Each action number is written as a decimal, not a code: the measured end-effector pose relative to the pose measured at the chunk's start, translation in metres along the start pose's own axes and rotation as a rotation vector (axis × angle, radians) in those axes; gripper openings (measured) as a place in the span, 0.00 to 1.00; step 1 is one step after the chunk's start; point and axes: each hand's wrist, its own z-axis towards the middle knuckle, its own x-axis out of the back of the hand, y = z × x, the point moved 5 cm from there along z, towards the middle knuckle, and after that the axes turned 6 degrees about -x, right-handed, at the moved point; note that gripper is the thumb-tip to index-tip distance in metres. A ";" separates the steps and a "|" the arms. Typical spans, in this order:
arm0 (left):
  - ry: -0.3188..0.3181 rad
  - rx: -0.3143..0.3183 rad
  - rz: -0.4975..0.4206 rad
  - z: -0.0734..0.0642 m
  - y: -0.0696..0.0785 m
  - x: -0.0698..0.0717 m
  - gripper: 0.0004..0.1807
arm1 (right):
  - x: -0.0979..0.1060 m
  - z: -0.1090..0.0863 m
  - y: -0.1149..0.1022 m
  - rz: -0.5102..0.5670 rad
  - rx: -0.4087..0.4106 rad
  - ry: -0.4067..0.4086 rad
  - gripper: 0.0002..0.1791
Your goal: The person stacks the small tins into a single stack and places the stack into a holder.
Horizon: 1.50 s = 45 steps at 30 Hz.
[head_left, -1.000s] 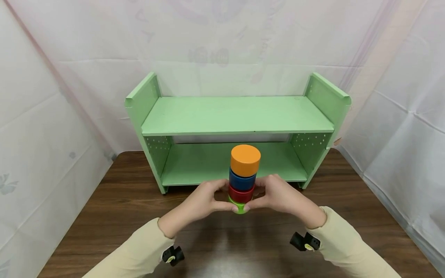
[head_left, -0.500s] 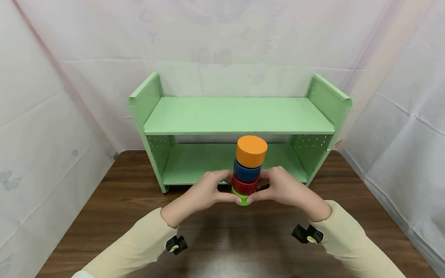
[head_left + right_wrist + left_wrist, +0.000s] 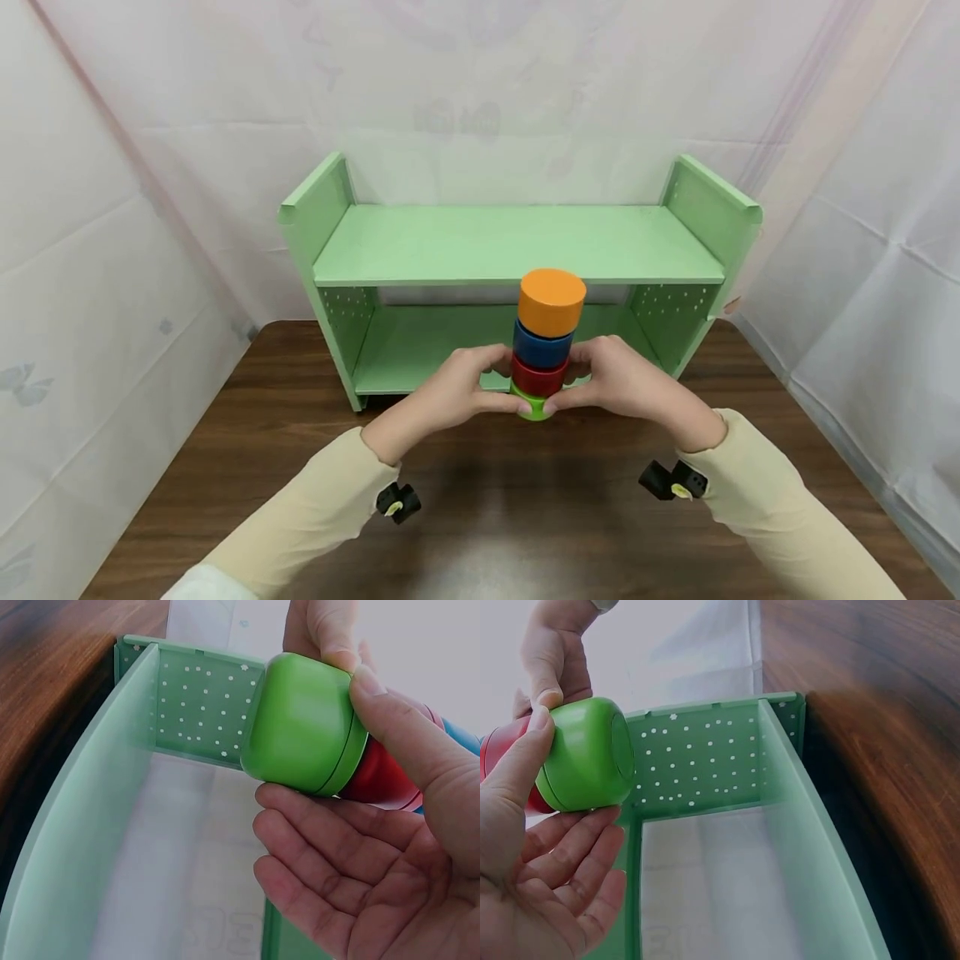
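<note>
Both hands hold a column of round, smooth cup-like pieces between them. Orange is on top, then blue, red and green at the bottom. My left hand grips the column from the left, its thumb on the green piece. From the other side my right hand grips it, with the two thumbs nearly meeting at the front. The wrist views show the green piece's rounded underside, raised in front of the shelf. The column leans slightly right at its top.
A green two-level shelf with perforated side panels stands at the back of the dark wooden table. Its lower board lies partly behind the hands. Pale patterned cloth hangs behind and on both sides.
Both hands have lifted the stacked pieces upward and slightly right, toward the shelf. The orange top now overlaps the upper board's front edge in the head view. The grip looks the same.
</note>
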 end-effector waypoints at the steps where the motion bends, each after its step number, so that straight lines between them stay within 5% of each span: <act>1: 0.000 -0.005 -0.001 0.002 0.001 0.001 0.26 | 0.002 0.000 0.000 -0.004 -0.002 0.002 0.21; 45: -0.014 0.004 0.026 0.031 0.016 0.048 0.25 | 0.048 0.035 -0.025 -0.005 0.003 -0.078 0.23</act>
